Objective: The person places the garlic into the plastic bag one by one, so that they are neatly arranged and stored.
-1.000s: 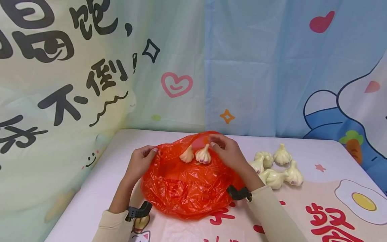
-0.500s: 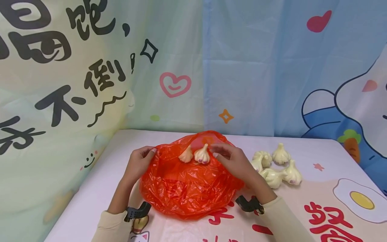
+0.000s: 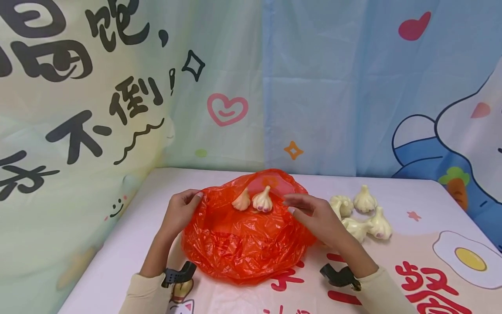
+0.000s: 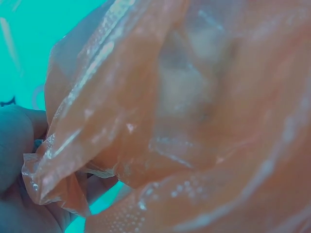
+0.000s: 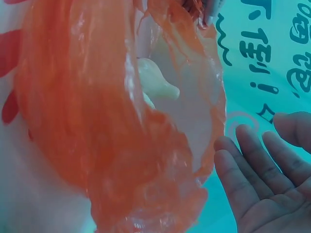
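Note:
A crinkled red plastic bag [image 3: 243, 248] lies on the table with its mouth spread. My left hand [image 3: 182, 210] pinches the bag's left rim between thumb and fingers; the left wrist view shows the gathered film [image 4: 58, 189] there. Inside the mouth sits a garlic bulb [image 3: 262, 200], and a second bulb [image 3: 241, 200] beside it shows through the red film. My right hand [image 3: 319, 218] hovers just right of the bag's mouth, holding nothing. In the right wrist view its fingers [image 5: 265, 170] are spread and relaxed near the bag's edge.
Several garlic bulbs [image 3: 364, 218] lie grouped on the table right of the bag, partly behind my right hand. The printed tablecloth [image 3: 423, 213] reaches back to a decorated curtain [image 3: 313, 87].
My right hand has let go of the bag's right rim and moved right, away from the bag's mouth. The left hand keeps its hold on the left rim.

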### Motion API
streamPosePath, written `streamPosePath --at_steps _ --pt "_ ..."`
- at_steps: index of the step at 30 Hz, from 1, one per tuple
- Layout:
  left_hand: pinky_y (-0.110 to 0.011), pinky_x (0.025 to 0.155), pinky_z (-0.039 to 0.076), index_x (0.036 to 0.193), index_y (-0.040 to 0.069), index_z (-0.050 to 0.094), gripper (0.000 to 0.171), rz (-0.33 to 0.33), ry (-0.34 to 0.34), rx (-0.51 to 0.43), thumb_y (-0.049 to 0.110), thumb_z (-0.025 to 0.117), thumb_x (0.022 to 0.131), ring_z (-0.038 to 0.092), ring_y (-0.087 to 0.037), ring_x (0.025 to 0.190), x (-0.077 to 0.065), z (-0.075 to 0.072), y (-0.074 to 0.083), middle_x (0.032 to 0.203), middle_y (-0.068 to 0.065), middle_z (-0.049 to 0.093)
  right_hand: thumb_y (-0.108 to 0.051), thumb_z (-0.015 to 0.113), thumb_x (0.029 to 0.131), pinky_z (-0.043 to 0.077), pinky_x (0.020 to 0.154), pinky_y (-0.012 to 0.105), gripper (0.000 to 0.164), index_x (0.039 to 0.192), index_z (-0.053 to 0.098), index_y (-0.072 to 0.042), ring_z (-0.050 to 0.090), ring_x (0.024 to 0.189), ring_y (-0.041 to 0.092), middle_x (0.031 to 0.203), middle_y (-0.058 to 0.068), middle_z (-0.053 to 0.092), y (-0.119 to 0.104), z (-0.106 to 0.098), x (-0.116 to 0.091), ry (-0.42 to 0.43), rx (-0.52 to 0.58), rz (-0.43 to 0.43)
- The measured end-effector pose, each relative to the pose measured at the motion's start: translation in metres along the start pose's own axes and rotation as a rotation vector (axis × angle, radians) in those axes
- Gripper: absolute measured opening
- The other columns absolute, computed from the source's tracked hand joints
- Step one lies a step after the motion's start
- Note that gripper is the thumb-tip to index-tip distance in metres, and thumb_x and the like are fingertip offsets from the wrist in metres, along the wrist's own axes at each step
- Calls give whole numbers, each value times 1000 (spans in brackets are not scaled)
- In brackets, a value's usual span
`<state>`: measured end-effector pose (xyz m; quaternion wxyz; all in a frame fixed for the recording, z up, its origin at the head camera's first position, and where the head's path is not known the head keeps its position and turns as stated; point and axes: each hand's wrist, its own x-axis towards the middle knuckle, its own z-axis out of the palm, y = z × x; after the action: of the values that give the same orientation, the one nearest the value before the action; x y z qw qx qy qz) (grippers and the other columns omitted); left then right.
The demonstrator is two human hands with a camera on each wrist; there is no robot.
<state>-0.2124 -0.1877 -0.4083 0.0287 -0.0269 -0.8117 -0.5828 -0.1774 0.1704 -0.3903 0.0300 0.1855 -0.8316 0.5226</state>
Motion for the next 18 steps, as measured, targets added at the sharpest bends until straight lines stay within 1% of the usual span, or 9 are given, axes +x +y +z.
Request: streamPosePath --at_steps 4,7,11,16,18 --pt "-35 72 58 112 7 68 32 -9 1 -4 34 55 100 69 -27 83 -1 0 0 101 -12 68 -13 65 94 53 86 28 30 125 65 -12 63 108 21 119 2 66 -1 -8 -7 17 -8 1" --pt "-35 71 58 112 7 68 32 -15 3 -2 34 55 100 69 -27 83 -1 0 1 101 -12 68 -16 65 94 53 85 27 31 125 64 -11 64 107 20 118 4 67 0 -16 -13 25 -33 -13" --pt "-35 71 58 113 6 68 33 -7 6 5 33 54 100 69 -27 83 1 -1 1 100 -13 68 -18 65 95 53 84 25 33 126 63 -7 65 105 20 117 6 67 5 -25 -20 42 -62 -12" --pt "-36 72 58 113 7 68 33 -7 -4 -7 35 55 100 69 -27 83 0 0 1 101 -12 68 -17 65 95 53 82 23 33 125 62 -4 65 105 22 117 8 67 13 -36 -30 29 -68 5" --pt "-36 72 58 112 8 68 31 -11 -2 -15 34 55 100 69 -27 83 -1 0 1 101 -11 69 -15 65 94 53 81 22 33 125 63 -3 65 104 23 117 10 67 16 -41 -34 38 -80 -1"
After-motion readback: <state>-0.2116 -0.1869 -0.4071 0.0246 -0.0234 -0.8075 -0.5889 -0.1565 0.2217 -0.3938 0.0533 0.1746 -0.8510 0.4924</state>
